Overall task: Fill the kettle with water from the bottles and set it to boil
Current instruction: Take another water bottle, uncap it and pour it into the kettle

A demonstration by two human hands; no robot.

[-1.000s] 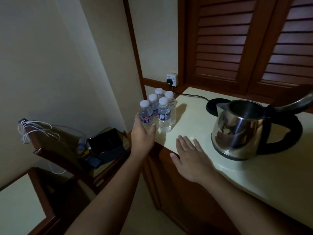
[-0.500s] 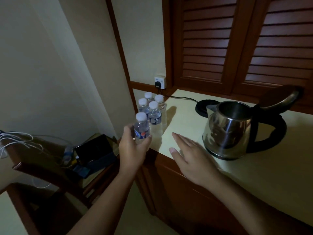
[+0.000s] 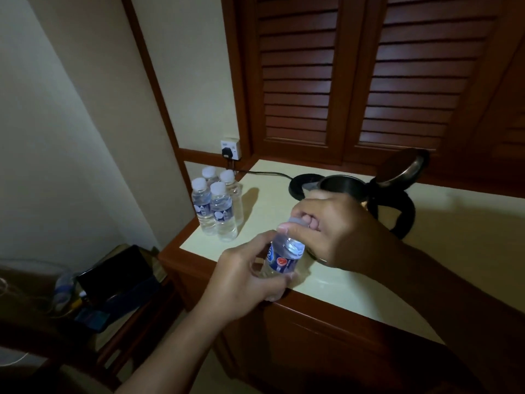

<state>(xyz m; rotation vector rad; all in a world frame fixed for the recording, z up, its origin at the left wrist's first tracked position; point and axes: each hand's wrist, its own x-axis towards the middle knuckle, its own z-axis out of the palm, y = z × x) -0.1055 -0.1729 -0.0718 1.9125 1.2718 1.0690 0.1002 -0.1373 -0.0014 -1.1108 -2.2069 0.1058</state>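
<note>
My left hand [image 3: 244, 282] grips the body of a small clear water bottle [image 3: 285, 255] with a blue and red label, held above the counter's front edge. My right hand [image 3: 338, 231] is closed over its white cap [image 3: 297, 221]. Behind my right hand stands the steel kettle [image 3: 345, 184], lid [image 3: 409, 167] tipped open, black handle [image 3: 403, 211] to the right; most of its body is hidden. The black kettle base [image 3: 301, 186] lies just behind it. Several more capped bottles [image 3: 217, 209] stand clustered at the counter's far left corner.
The cream counter [image 3: 443, 245] has a wooden front edge. A wall socket [image 3: 230, 149] with a plug and cord sits behind the bottles. Dark louvred doors [image 3: 369, 75] rise behind. Lower left, a side table [image 3: 119, 282] holds dark items and cables.
My left hand has carried one bottle from the cluster toward me and the kettle. My right hand rose off the counter and closed over the bottle's cap.
</note>
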